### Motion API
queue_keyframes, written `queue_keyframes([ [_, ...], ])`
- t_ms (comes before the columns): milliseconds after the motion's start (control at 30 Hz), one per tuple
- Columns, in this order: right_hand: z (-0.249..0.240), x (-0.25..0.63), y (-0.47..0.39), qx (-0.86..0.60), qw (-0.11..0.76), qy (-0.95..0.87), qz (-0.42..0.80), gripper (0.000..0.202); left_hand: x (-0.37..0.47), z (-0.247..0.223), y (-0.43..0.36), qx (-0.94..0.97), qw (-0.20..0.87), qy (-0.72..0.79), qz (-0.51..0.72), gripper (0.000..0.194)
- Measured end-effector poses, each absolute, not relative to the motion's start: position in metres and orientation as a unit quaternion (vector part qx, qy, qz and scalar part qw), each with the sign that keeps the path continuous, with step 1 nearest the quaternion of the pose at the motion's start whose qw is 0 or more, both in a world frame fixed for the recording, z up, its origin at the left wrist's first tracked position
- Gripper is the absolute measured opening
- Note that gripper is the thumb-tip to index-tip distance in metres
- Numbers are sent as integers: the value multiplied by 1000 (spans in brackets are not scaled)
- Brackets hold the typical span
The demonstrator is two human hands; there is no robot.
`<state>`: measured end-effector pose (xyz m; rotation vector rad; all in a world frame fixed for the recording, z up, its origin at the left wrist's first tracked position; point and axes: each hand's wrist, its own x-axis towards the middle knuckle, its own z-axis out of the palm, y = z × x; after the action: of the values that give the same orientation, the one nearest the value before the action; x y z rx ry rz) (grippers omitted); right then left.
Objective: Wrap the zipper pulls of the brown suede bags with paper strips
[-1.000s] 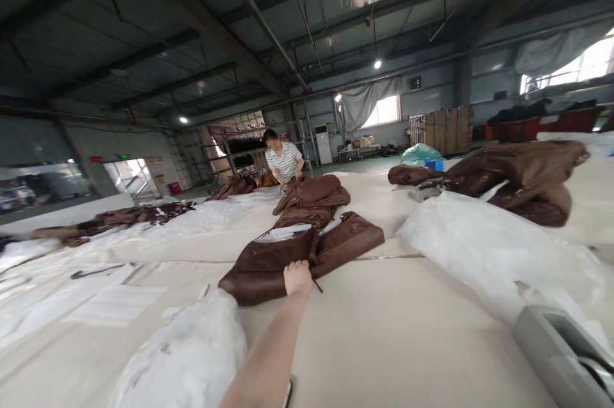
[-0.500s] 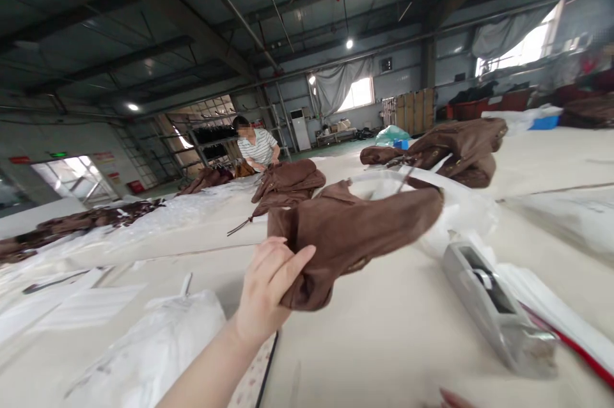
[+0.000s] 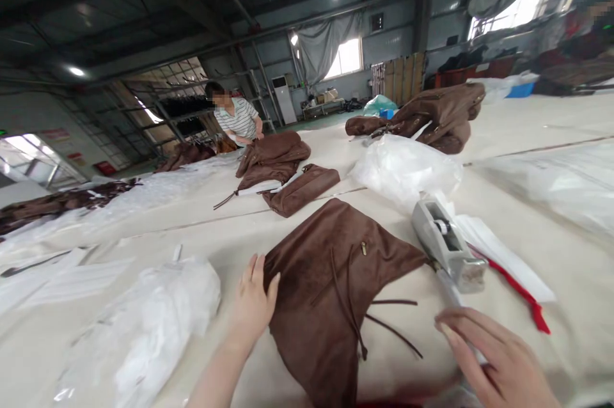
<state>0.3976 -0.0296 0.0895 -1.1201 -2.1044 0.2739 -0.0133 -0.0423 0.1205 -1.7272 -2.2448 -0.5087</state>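
A brown leather-like bag with thin dangling cords and a small metal zip pull lies spread out in front of me. At its left edge rests my left hand, fingers stretched out and the thumb touching the brown material. My right hand is closed on a strap wrapped in whitish film, which runs up to the bag's right corner. Part of the strap is hidden under my fingers. Just beyond that corner stands a grey tape dispenser.
Crumpled clear plastic bags lie at left and beyond the dispenser. A red ribbon lies beside white strips. Brown bags are piled farther back and at back right. Across the table a person in a striped top bends over.
The brown bag, held up in my left hand before, now lies lower and spread out. My left hand has loosened and flattened. My right hand has come into view, gripping the wrapped strap.
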Motion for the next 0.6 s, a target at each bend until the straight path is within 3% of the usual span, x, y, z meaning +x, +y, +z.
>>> queue_keyframes([
  [67,88,385,-15,-470,317,-818,97,25,25,113,-58,-611,164,-743,-218,58],
  [133,81,376,-5,-485,272,-825,101,30,61,99,-71,-653,120,-714,-220,65],
  [200,73,372,-2,-477,228,-841,119,34,89,81,-80,-687,66,-696,-198,84],
  [267,67,372,-3,-476,191,-846,145,28,105,63,-82,-693,47,-697,-178,106],
  [333,64,375,-6,-495,170,-838,152,18,108,51,-80,-690,51,-702,-168,115],
  [500,65,383,-20,-530,129,-831,106,24,71,52,-57,-735,44,-659,-153,108],
  [600,63,385,-41,-493,99,-851,152,23,40,67,-38,-765,15,-631,-129,99],
])
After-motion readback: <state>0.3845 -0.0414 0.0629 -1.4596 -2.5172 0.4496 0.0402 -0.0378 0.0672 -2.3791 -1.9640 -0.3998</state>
